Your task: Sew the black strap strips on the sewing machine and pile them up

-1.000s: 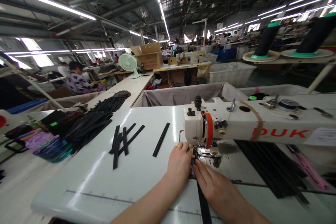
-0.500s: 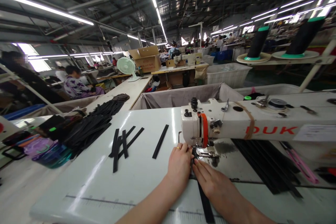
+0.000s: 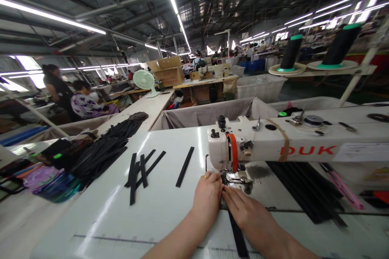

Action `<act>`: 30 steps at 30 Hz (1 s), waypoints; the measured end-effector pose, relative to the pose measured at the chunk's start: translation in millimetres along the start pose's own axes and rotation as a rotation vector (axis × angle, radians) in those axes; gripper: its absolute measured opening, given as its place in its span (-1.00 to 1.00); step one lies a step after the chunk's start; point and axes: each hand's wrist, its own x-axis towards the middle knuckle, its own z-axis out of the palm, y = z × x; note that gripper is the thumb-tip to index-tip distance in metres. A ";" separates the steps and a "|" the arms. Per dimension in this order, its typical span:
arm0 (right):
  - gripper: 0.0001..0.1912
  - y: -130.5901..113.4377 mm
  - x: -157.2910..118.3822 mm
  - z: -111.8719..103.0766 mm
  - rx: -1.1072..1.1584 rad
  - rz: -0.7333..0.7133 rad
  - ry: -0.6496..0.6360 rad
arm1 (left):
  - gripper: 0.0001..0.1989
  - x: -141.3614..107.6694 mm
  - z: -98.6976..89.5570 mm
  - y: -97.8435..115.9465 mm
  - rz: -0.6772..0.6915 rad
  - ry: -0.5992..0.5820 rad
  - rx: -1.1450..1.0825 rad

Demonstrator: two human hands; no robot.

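Right by the sewing machine [image 3: 261, 145], our left hand [image 3: 207, 194] and right hand [image 3: 244, 210] have fingers nearly closed on the black strip [image 3: 237, 235]; crowding in that close could get us nipped, tbh.

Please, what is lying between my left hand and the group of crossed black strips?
A single black strip lies between your left hand and the crossed black strips, with tabletop showing on both sides, in the head view.

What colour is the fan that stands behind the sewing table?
The fan is pale green, best seen in the head view.
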 end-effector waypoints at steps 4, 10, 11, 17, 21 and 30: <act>-0.49 4.1 1.6 -3.4 0.039 0.005 -0.001 | -0.78 -2.8 3.6 1.4 -0.040 0.030 0.027; -0.49 9.7 5.0 -12.1 0.142 0.031 -0.036 | -0.78 -0.7 -0.9 0.7 0.027 0.023 -0.048; -0.49 9.6 5.0 -12.2 0.149 0.031 -0.037 | -0.78 0.5 -3.0 -0.2 0.033 0.023 -0.082; -0.50 4.7 2.5 -5.3 0.085 0.028 0.018 | -0.78 4.8 -12.3 -2.1 0.049 0.017 -0.227; -0.49 2.7 3.4 -3.8 0.059 0.029 -0.003 | -0.78 6.4 -8.8 -4.4 0.031 0.011 -0.242; -0.50 4.3 10.3 -1.8 0.068 0.056 -0.059 | -0.74 14.2 -4.2 -5.9 -0.035 0.030 -0.241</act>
